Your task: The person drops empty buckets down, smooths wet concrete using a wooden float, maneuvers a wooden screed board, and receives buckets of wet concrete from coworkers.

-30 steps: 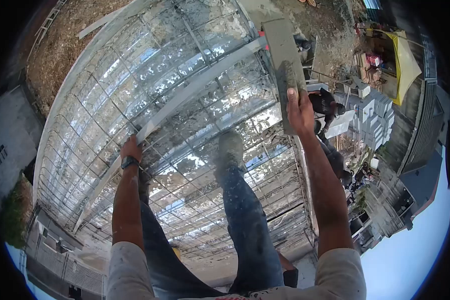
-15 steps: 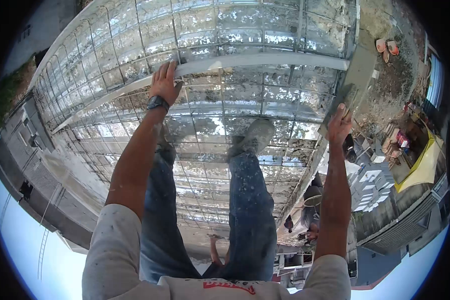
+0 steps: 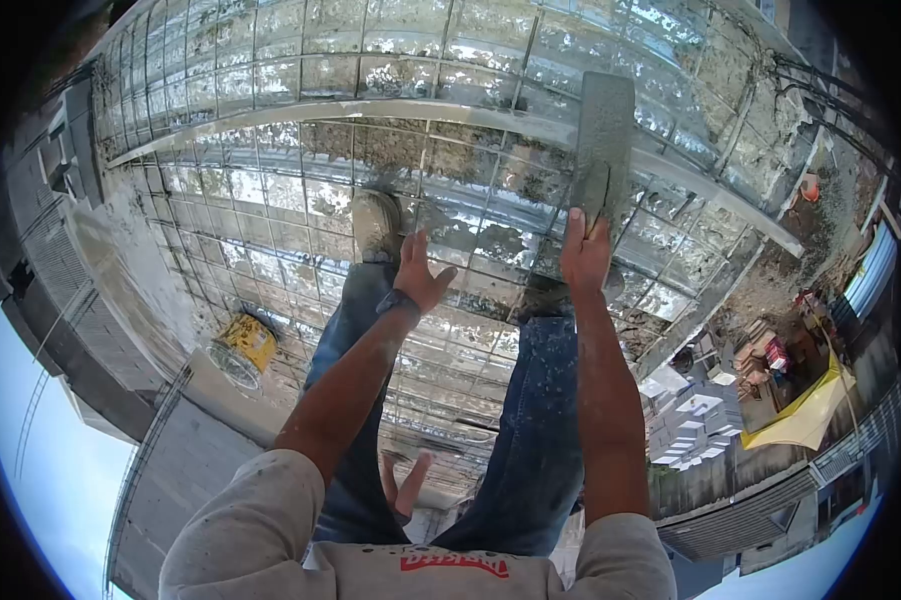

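My right hand (image 3: pixel 586 250) is wrapped round the handle of a long, grey, mortar-smeared float (image 3: pixel 602 140). The float crosses over a long pale straightedge (image 3: pixel 450 112) that spans the curved wire grid (image 3: pixel 270 185). My left hand (image 3: pixel 423 276) hangs above the grid with its fingers apart and holds nothing; a dark watch (image 3: pixel 400 301) is on that wrist. Below the straightedge, a dusty shoe (image 3: pixel 376 222) shows beside my left hand. Whether the float touches the straightedge, I cannot tell.
A yellow bucket (image 3: pixel 253 342) stands at the left. Another person's bare limbs (image 3: pixel 406 484) show between my legs. Stacked grey blocks (image 3: pixel 692 420) and a yellow tarp (image 3: pixel 805 408) lie at the lower right. Dark bars (image 3: pixel 835 125) stick out at the upper right.
My left hand has let go of the straightedge and moved right and down. The float in my right hand has moved left, from the straightedge's end to over its length. The view has shifted.
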Motion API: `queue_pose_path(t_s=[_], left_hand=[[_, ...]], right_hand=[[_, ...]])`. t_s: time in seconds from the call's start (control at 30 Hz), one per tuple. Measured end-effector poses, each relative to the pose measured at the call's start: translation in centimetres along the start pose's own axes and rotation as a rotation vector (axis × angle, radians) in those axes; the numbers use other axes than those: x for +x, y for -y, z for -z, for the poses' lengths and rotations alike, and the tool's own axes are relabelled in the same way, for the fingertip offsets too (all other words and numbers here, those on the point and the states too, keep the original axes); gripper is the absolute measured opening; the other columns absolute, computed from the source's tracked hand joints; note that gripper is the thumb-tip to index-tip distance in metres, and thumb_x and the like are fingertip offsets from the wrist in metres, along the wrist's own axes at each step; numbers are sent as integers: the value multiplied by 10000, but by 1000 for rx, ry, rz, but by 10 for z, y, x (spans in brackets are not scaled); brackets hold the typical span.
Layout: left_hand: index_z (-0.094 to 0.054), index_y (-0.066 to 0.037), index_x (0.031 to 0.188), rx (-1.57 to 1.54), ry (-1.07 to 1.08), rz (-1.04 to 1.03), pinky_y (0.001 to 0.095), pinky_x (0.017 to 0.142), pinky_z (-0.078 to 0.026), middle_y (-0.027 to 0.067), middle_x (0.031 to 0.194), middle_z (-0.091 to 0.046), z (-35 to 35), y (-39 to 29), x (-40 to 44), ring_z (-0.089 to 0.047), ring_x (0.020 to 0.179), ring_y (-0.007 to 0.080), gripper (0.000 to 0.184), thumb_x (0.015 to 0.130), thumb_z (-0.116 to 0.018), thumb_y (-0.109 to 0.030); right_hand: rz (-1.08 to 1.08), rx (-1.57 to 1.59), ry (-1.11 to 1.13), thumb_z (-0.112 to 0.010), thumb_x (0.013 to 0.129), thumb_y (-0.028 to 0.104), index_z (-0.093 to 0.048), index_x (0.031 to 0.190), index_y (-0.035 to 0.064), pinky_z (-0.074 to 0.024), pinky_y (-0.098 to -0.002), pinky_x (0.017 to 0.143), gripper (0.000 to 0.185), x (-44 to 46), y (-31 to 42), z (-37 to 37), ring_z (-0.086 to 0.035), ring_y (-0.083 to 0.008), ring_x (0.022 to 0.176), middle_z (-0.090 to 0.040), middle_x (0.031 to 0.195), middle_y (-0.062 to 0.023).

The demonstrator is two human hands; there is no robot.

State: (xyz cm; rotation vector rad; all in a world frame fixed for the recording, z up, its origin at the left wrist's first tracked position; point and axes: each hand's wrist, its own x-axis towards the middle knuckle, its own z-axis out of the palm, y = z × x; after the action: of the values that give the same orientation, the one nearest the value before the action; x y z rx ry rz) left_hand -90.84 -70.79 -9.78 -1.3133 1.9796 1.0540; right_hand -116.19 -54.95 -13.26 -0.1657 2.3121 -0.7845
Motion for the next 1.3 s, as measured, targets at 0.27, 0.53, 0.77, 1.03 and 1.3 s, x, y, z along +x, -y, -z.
queue_pose_path(t_s=[0.27, 0.53, 0.77, 1.03, 1.3], left_hand=[[-401, -24, 1427, -92, -60, 17, 441, 1066, -441, 256, 1389, -493, 91, 28, -2, -485, 1298, 419, 807, 791, -800, -320], [-553, -10, 1266, -784, -224, 98, 330, 887, -546, 165, 1155, -656, 156, 41, -82, -660, 1057, 230, 525, 876, -755, -299], [-556, -29, 1290, -940, -231, 177, 324, 888, -528, 103, 1150, -652, 134, -37, -159, -642, 1041, 162, 454, 912, -735, -204], [-519, -73, 1383, -560, 126, 143, 431, 971, -503, 225, 1289, -595, 79, 40, -142, -632, 1109, 375, 651, 875, -708, -433], [-590, -92, 1274, -512, -176, 195, 411, 839, -557, 126, 1159, -687, 123, 133, -131, -692, 995, 300, 518, 848, -733, -350]], right_hand=[[191, -290, 342, -518, 952, 561, -510, 1115, 29, -513, -588, 682, 557, -53, 143, -150, -654, -501, 784, -676, 799, -274], [162, 58, -51, -515, 1012, 439, -586, 1082, -43, -478, -457, 741, 492, -41, 104, -21, -619, -375, 802, -650, 895, -221], [220, -213, -130, -443, 1033, 466, -560, 1101, -105, -454, -528, 765, 587, 4, -6, 103, -603, -467, 821, -627, 929, -303], [-91, 302, -256, -435, 1025, 545, -541, 1095, -51, -438, -288, 459, 610, 4, 2, -14, -518, -185, 685, -559, 837, -89], [28, 191, 89, -457, 1028, 507, -517, 939, 17, -406, -258, 413, 502, -50, 120, -215, -455, -106, 554, -494, 740, -35]])
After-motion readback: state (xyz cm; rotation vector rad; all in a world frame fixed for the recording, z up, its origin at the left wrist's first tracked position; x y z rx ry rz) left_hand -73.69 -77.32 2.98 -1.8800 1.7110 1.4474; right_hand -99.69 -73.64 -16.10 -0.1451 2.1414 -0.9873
